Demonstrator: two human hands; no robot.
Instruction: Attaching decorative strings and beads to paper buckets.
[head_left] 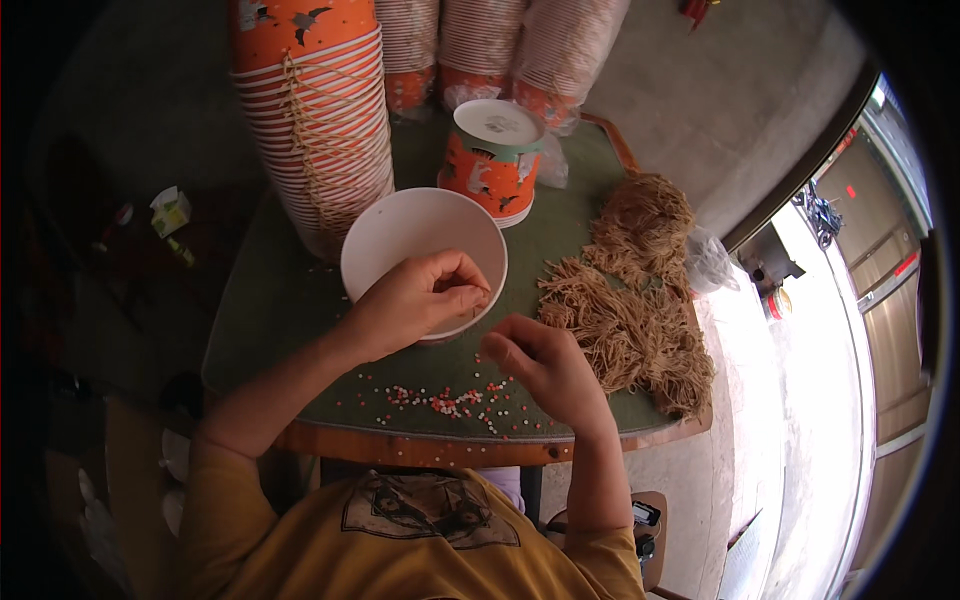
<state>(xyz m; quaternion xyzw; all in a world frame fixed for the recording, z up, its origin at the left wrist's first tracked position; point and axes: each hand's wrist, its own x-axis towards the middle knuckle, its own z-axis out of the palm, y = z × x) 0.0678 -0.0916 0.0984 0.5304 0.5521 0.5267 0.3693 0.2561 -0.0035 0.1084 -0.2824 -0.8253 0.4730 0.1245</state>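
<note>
A white-lined paper bucket lies tipped with its mouth toward me. My left hand reaches across its opening, thumb and fingers pinched together near the right side of the rim. Whatever is in that pinch is too small to make out. Just right of the bucket, my right hand is closed with the fingers curled in, apart from the left; its contents, if any, are hidden. Small red and white beads lie scattered on the green tabletop in front of the bucket.
At the left towers a stack of orange buckets with cord handles. Behind stand plastic-wrapped bucket stacks and an upside-down orange bucket. Bundles of tan twine cover the right side, beside a clear plastic bag.
</note>
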